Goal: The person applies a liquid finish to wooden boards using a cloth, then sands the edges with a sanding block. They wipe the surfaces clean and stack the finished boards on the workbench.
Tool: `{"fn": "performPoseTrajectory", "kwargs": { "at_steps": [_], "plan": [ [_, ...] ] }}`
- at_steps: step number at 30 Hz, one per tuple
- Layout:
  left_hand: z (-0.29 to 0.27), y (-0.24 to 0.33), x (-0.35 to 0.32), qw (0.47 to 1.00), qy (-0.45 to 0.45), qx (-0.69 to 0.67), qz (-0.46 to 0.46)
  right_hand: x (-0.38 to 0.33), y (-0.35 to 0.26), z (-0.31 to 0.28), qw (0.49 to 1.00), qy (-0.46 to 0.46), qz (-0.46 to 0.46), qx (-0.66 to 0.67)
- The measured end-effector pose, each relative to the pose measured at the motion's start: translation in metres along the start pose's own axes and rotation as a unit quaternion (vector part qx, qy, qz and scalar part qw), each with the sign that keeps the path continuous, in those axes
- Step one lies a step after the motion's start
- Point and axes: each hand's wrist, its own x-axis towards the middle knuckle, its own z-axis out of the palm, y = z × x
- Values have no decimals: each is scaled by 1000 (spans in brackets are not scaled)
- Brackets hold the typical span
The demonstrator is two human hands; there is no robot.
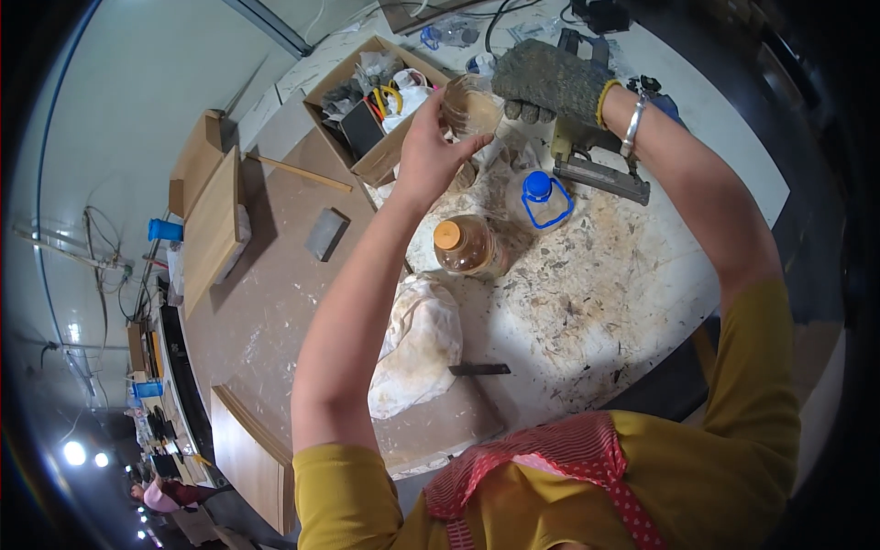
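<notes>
We hold a clear jar (472, 105) closed between bare left hand (426, 147) and gloved right hand (541, 82); tilting it could spill onto the stained worktable (623, 275).

From my remote view: grey speckled glove (550, 81) at twelve o'clock, blue-capped clear bottle (541, 199) below it, amber bottle (466, 246) with tan cap, mustard sleeves (761, 385), red polka-dot apron (587, 454) at six.

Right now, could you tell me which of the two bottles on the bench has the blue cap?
The clear bottle farther to the right, beside the nail gun, has the blue cap and handle; the amber bottle has an orange cap.
</notes>
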Motion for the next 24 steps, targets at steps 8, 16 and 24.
{"fn": "performPoseTrajectory", "kwargs": {
  "at_steps": [8,16,24],
  "plan": [
    [-40,-71,-29,996,42,-25,-80,-17,35,82,946,-220,204,-118],
    [-61,-109,-92,984,37,2,-176,-39,56,120,901,-271,338,-39],
    [-53,-99,-52,965,-2,151,-214,-56,-86,-18,919,-135,308,205]
  ]
}}
